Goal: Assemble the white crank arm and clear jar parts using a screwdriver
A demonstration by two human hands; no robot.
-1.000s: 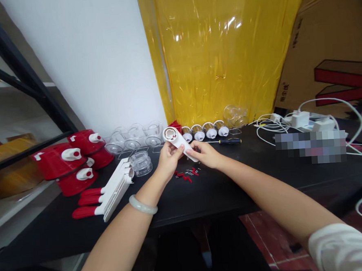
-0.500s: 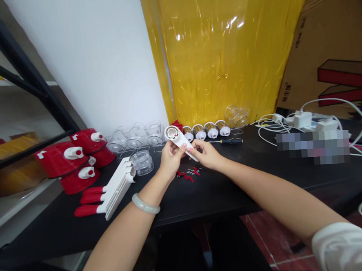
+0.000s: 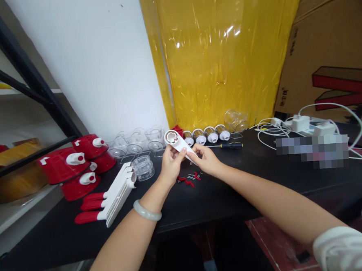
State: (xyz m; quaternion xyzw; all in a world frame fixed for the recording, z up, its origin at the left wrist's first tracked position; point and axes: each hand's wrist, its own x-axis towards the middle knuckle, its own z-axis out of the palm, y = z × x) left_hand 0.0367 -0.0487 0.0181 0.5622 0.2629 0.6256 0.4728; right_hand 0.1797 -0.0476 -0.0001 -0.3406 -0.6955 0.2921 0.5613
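Above the black table, both my hands hold a white plastic crank arm [image 3: 184, 147] with a round, toothed ring at its upper left end. My left hand [image 3: 172, 162] grips it from the left just below the ring, thumb on its face. Closed on the lower end is my right hand [image 3: 205, 156], its thumb near the left thumb and partly covering the piece. Below the hands lie small red plastic pieces [image 3: 189, 184] and several screws [image 3: 191, 177]. A screwdriver [image 3: 231, 146] with a black and yellow handle rests beyond my right hand.
Red housings [image 3: 63, 165] stand stacked at left, beside white parts with red handles [image 3: 111, 199] and clear plastic pieces [image 3: 143, 167]. Grater drums [image 3: 211, 134] line the back. White cables and plugs [image 3: 301, 123] occupy the right. A shelf frame [image 3: 55, 106] borders the left.
The camera view has tilted slightly, so the table sits a little lower. Both hands keep hold of the crank arm, with the right fingers shifted slightly along it.
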